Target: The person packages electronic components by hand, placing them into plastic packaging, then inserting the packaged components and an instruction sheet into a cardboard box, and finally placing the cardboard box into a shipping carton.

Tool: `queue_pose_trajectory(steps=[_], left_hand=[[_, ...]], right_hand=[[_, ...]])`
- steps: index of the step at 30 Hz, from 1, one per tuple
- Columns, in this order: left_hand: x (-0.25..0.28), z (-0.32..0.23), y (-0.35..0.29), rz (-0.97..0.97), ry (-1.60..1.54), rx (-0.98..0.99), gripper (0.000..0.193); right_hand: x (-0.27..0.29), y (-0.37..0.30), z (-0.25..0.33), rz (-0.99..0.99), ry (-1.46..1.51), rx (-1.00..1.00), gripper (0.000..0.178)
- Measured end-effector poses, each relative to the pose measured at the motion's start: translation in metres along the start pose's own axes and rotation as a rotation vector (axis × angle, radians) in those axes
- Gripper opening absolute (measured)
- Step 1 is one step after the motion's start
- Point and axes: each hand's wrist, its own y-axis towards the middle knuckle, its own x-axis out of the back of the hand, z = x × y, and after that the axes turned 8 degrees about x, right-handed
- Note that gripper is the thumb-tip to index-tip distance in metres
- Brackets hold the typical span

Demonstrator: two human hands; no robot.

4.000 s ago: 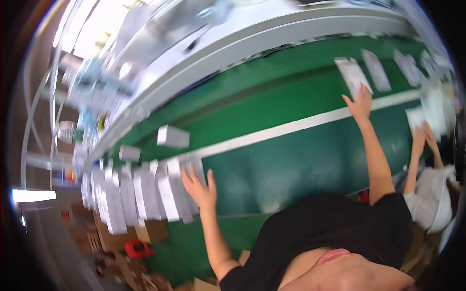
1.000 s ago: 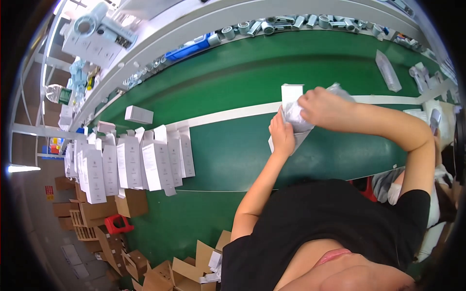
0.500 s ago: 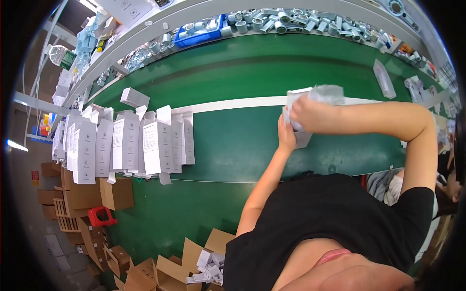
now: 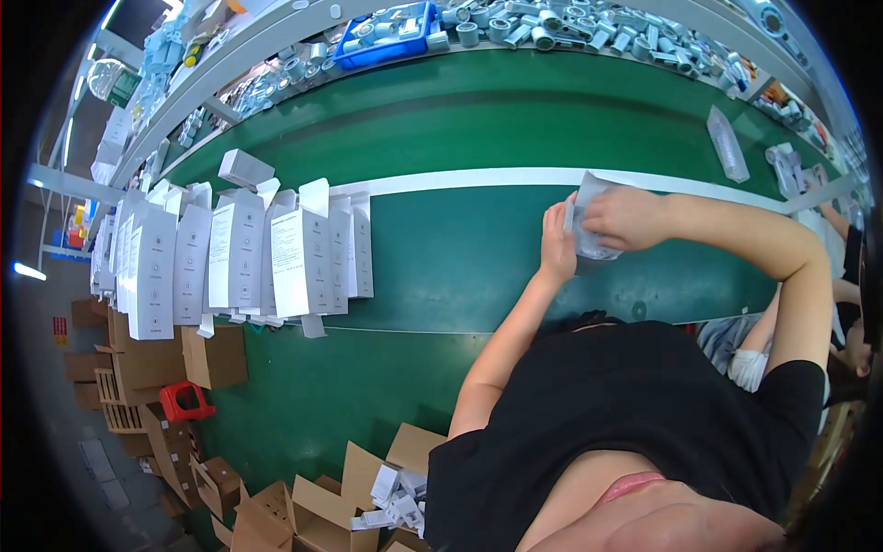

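Two hands of yours meet on one small white packet [image 4: 589, 221], which you hold just above the green belt [image 4: 460, 267], close below the white stripe [image 4: 460, 178] that runs along it. Your left hand [image 4: 557, 244] grips the packet's left edge with its fingers curled around it, and your right hand [image 4: 625, 217] closes over the packet's top right, fingers pressed together on it; the lower corner of the packet shows pale and slightly see-through beneath that hand. Your forearms come up from your black shirt [image 4: 644, 414], the right one bent over from the right side. To your left on the belt stands a crowded row of tall white boxes [image 4: 239, 253], upright and touching one another, several with their top flaps open; one small white box [image 4: 246, 168] lies apart behind them, near the stripe. Across the belt, the far shelf holds a blue tray [image 4: 391, 28] and a long scatter of grey cylindrical parts [image 4: 570, 23]. A clear narrow tray [image 4: 727, 143] lies on the belt at the far right. Below the belt's near edge you have open brown cartons [image 4: 303, 506], one with small white items inside, and a red crate [image 4: 187, 401] farther left.
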Motion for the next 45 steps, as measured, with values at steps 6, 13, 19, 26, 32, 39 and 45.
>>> queue_pose_trajectory(steps=[6,13,19,26,32,39,45], left_hand=[[0.000,-0.022,-0.008,-0.069,0.130,-0.080,0.046],[0.013,-0.031,-0.014,-0.118,0.397,-0.211,0.042],[0.014,-0.035,-0.008,0.080,0.423,-0.424,0.041],[0.021,-0.048,-0.009,0.215,0.530,-0.327,0.053],[0.016,-0.041,-0.011,0.291,0.591,-0.337,0.064],[0.024,-0.033,-0.007,0.363,0.716,-0.502,0.063],[0.026,-0.032,-0.006,0.321,0.599,-0.387,0.072]], right_hand=[[-0.019,0.017,0.006,0.066,-0.002,-0.301,0.017],[0.000,-0.013,0.056,-0.561,-0.014,-0.482,0.013],[-0.039,-0.023,0.079,-0.475,-0.324,-0.526,0.014],[-0.050,-0.024,0.105,-0.885,-0.195,-0.872,0.031],[-0.092,0.002,0.123,-0.936,-0.119,-0.829,0.042],[-0.069,-0.028,0.084,-1.014,-0.097,-0.800,0.043],[-0.043,-0.016,0.044,-1.025,0.260,-0.711,0.045]])
